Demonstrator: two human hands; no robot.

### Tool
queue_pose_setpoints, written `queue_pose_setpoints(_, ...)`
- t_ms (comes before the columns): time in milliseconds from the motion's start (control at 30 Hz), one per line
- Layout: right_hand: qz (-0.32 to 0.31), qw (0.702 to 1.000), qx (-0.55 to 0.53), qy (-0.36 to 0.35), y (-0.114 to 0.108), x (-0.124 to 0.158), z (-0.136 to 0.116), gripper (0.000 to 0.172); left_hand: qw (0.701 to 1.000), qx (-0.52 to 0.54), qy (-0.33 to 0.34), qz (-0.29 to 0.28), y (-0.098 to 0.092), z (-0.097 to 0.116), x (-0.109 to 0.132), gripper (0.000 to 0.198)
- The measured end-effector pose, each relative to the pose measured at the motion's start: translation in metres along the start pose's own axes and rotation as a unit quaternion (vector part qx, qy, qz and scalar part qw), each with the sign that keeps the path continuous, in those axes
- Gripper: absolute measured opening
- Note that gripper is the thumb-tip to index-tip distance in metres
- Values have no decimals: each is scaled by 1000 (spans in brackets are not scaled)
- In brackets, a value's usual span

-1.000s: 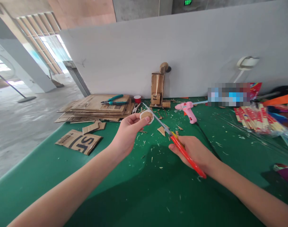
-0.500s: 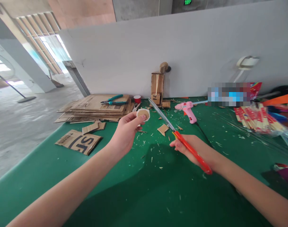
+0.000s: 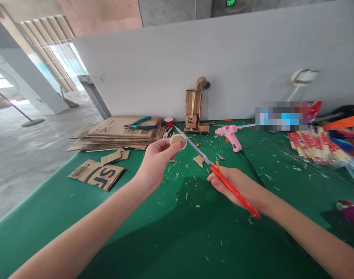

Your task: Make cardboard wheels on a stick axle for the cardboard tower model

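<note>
My left hand [image 3: 156, 162] pinches a small round cardboard disc with a white rim [image 3: 178, 140], held up above the green table [image 3: 78, 217]. My right hand [image 3: 237, 186] grips red-handled scissors [image 3: 223, 178] whose metal blades point up and left; the blade tips touch the right edge of the disc. A small cardboard scrap [image 3: 199, 160] lies on the table below the blades.
A stack of flat cardboard [image 3: 118, 131] with teal pliers [image 3: 140, 124] lies at the back left. A loose printed cardboard piece [image 3: 97, 174] lies nearer. A cardboard model [image 3: 194, 108], a red cap [image 3: 168, 121], a pink glue gun [image 3: 232, 135] and packed chopsticks [image 3: 319, 145] stand along the back.
The scissors drew away from the disc to the right half a second ago and have now swung back left, so the blades meet the disc's edge again. The disc has shifted slightly.
</note>
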State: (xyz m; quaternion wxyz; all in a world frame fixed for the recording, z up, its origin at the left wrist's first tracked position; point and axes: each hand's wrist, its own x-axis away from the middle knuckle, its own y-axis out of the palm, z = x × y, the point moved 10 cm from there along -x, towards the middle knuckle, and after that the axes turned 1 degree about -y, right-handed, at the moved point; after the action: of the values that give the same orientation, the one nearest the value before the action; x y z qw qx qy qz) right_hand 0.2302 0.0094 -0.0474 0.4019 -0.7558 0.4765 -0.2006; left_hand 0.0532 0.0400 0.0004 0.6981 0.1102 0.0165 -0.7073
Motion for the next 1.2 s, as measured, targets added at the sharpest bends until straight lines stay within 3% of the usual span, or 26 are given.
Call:
queue_pose_setpoints(433,0,995,50,82,2,-3,12,47,1000,5,0,-6,2,-1,2,17)
queue_pose_setpoints(933,61,988,123,67,-4,-4,8,58,1000,-15,-9,-12,5,-2,1,14)
queue_pose_setpoints(1200,57,995,58,51,-3,-3,9,55,999,-37,20,7,-4,0,-2,12)
